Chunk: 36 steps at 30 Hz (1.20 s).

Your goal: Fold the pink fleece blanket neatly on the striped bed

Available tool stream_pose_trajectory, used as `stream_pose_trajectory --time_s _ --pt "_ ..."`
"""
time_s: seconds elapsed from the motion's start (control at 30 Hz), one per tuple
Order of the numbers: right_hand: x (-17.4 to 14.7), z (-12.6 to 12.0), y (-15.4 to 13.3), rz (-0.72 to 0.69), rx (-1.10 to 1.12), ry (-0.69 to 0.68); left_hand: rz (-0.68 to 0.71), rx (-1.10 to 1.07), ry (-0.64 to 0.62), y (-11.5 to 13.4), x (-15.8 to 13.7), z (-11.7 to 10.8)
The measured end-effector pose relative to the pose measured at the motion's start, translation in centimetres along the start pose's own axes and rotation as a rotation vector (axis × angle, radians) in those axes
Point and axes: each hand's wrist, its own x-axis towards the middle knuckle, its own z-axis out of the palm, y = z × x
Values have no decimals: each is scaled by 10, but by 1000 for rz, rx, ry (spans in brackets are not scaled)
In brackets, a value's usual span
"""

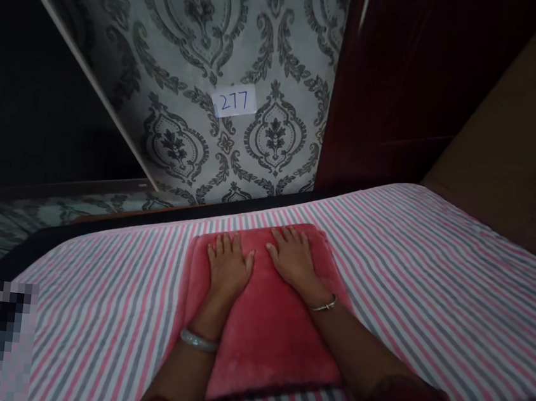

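Observation:
A pink-red plush cloth [273,329], folded into a rough rectangle, lies flat in front of me. It looks like a blanket or a cushion cover; I cannot tell which. My left hand [229,266] rests palm down on its upper left part, fingers spread and pointing away from me. On its upper right part my right hand [293,257] lies flat too, fingers apart. Neither hand grips anything. Beneath the cloth is a striped bedsheet [418,274] in pink, grey and white.
Behind the dark far edge stands a wall with patterned wallpaper [275,134], bearing a paper label [234,100] marked 277. A dark screen-like panel [44,94] slants at the left. A dark red glossy panel [395,80] and a brown surface [518,144] are on the right.

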Motion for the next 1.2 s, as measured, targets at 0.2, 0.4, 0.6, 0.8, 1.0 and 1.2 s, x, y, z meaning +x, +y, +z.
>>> stream_pose_trajectory --time_s 0.2,0.4,0.6,0.8,1.0,1.2 --pt "2 -14 19 37 -62 52 6 -5 -27 -15 4 -13" --pt "-4 -12 42 114 -30 101 -177 -63 -211 -59 4 -24" --pt "-6 -10 44 126 -20 73 -218 -161 -246 -72 4 -27" --pt "-4 -35 36 74 -59 19 -109 -105 -101 -57 -25 -55" --pt "15 -48 -11 -374 23 -218 480 -256 -137 -27 -121 -62" --pt "17 -9 -24 -499 23 -231 446 -193 -75 -12 -160 -27"
